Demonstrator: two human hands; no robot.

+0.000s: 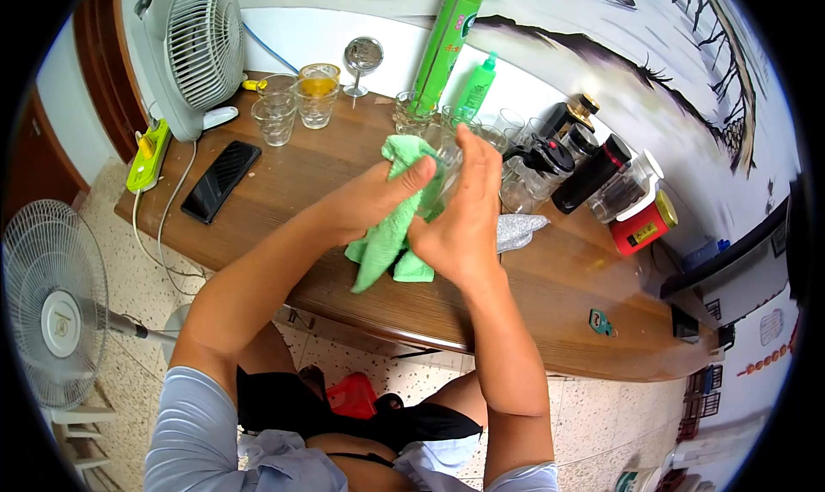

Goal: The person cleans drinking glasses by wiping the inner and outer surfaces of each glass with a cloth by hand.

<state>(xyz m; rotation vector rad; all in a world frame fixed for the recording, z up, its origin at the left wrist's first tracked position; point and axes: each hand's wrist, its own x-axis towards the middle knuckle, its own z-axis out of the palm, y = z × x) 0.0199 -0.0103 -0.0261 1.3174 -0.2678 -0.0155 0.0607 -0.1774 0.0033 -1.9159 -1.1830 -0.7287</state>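
Clutching a fuzzy green cloth (394, 230), left hand (371, 201) faces right hand (465, 226) gripping a clear glass (447, 152).

I watch through a head-worn camera that looks forward and steeply down, putting the left hand (369, 201) and right hand (464, 230) close, mid-view. Its wide, round-edged field bends the table (593, 281), reaching the wearer's dark shorts (275, 404) near, the painted wall (559, 6) far, and a standing fan (62, 320) at left.

Two hands (374, 195) (464, 230), two fans (202, 49) (58, 307), one power strip (149, 158) and one round mirror (363, 54) show.
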